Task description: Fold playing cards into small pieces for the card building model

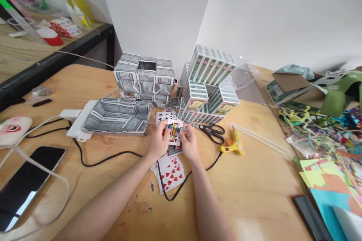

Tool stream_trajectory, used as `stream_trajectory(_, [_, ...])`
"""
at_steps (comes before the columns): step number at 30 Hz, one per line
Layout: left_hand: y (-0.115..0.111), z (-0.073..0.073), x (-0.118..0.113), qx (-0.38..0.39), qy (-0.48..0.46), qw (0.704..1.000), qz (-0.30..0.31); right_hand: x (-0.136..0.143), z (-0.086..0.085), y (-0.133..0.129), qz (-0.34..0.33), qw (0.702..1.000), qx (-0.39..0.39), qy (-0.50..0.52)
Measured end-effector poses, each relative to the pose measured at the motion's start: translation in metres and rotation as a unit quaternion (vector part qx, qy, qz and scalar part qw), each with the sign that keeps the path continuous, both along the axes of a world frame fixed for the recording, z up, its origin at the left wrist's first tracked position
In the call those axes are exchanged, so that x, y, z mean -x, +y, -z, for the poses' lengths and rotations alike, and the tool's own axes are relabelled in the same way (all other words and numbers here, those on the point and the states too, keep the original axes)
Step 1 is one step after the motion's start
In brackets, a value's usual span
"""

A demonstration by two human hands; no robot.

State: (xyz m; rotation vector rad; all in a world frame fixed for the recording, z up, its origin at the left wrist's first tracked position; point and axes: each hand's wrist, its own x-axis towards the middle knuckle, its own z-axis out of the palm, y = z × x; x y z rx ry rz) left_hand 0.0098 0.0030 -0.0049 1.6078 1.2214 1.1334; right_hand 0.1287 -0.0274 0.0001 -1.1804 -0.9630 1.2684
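Between my two hands I hold a playing card (174, 135), a jack of clubs, face up. My left hand (160, 138) pinches its left edge and my right hand (187, 141) pinches its right edge, thumbs on the face. Under the hands lie more playing cards (171, 171), with a heart card on top nearest me. Other club cards (161, 116) lie just beyond my left hand. To the left sits an open box built of cards (118, 116). Behind it stands a larger card structure (147, 77) with a square opening on top.
Black scissors (210, 131) and a yellow glue gun (233, 143) lie to the right, its black cord looping below my hands. Glue sticks (257, 137) lie beyond. Stacked card packs (209, 83) stand behind. A phone (31, 184) is at left; coloured paper (330, 188) is at right.
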Motion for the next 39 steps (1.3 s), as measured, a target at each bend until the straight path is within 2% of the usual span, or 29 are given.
stream_trajectory(5, [0.001,0.004,-0.001,0.039,-0.052,0.998,0.012,0.002,0.002,0.0,0.01,1.0,0.007,0.017])
stream_trajectory(10, [-0.001,-0.002,-0.001,0.072,-0.079,0.994,0.002,0.004,0.001,0.001,0.017,1.0,0.011,0.017])
stream_trajectory(15, [-0.003,-0.005,0.0,0.059,-0.063,0.996,-0.011,0.006,0.0,0.0,0.019,1.0,0.017,0.013])
stream_trajectory(21, [-0.003,-0.001,-0.001,0.051,-0.059,0.997,-0.019,0.006,0.0,0.0,0.02,0.999,0.029,0.024])
stream_trajectory(25, [-0.002,0.0,0.0,0.058,-0.066,0.996,0.0,0.006,0.0,0.0,0.02,0.999,0.03,0.028])
stream_trajectory(32, [-0.001,0.005,0.0,0.069,-0.08,0.994,0.015,0.004,-0.002,0.001,0.071,0.997,-0.013,-0.028])
stream_trajectory(39, [0.0,-0.002,0.0,0.098,-0.144,0.983,0.056,0.004,-0.002,0.001,0.068,0.997,0.004,0.025])
